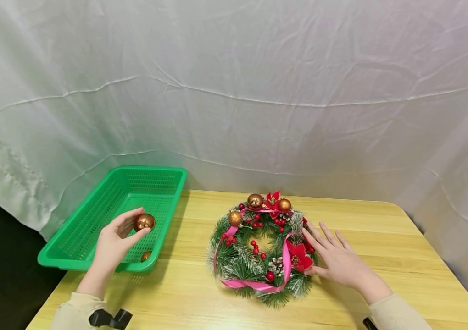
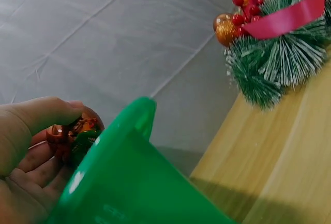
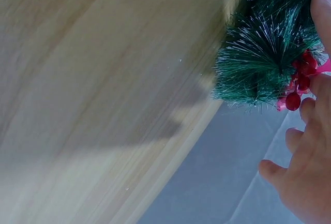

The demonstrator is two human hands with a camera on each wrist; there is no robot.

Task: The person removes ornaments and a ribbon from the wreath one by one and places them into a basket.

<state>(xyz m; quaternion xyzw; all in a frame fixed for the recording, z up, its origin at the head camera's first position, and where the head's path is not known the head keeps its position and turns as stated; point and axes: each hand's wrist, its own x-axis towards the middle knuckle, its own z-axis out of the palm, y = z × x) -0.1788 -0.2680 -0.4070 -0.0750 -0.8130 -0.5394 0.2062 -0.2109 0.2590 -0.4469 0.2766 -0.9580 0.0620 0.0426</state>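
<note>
Over the green plastic basket (image 1: pixel 178 197), my left hand (image 1: pixel 112 240) pinches a shiny copper-gold Christmas bauble (image 1: pixel 145 222) between thumb and fingers. The left wrist view shows the same bauble (image 2: pixel 92 123) partly hidden by the basket's rim (image 2: pixel 116 136). A green frosted wreath (image 1: pixel 238 261) lies flat on the table, trimmed with pink ribbon (image 1: pixel 254 286), red flowers (image 1: pixel 298 257), berries, pine cones and several gold baubles (image 1: pixel 255 201). At its right edge my right hand (image 1: pixel 339 263) touches the greenery with fingers spread and fairly straight.
One small glittery gold bauble (image 1: pixel 146 255) lies in the basket's near right corner. The basket stands at the left end of the wooden table (image 1: pixel 366 217). Behind the table hangs a pale grey cloth (image 1: pixel 259 91).
</note>
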